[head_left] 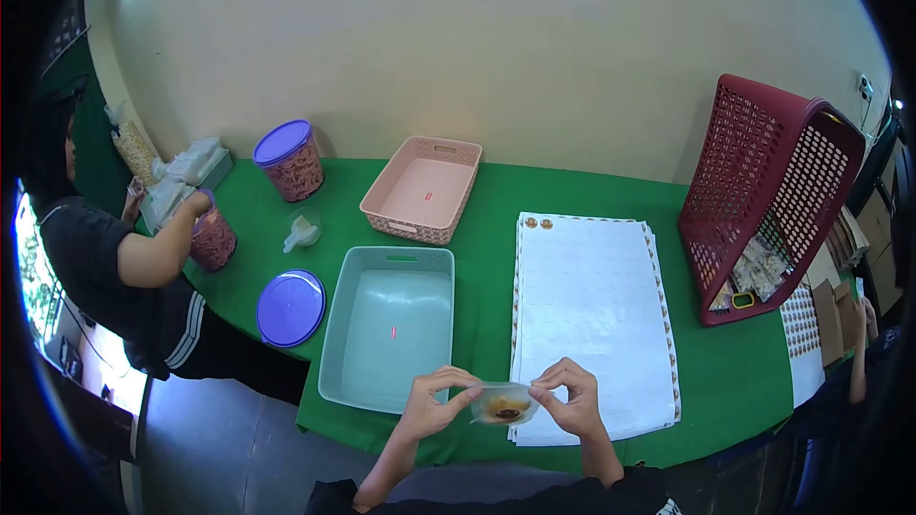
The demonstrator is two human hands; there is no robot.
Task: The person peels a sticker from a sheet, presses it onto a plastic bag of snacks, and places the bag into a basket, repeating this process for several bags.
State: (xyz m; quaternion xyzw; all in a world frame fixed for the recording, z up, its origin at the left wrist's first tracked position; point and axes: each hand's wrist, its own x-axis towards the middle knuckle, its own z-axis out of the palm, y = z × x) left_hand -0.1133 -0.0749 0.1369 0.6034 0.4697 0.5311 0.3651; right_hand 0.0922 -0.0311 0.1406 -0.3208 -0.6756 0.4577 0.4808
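Observation:
Between my two hands a small clear plastic pouch (504, 404) with a round brown-and-gold sticker is stretched out. My left hand (437, 404) pinches its left edge and my right hand (569, 399) its right edge. What the pouch contains, if anything, I cannot make out. Beneath and ahead of my right hand lies a stack of white sticker sheets (592, 315), with two round stickers left at the top-left corner of the top sheet. A green-grey plastic tray (391, 296) with only a small red label showing inside stands beside my left hand.
A pink basket (420, 186), a purple-lidded jar (290, 162), a purple lid (291, 309) and a small plastic bag (302, 233) are on the green table. At left, a co-worker (114, 248) reaches into another jar (212, 236). A maroon basket (763, 162) lies tipped at right, packets inside.

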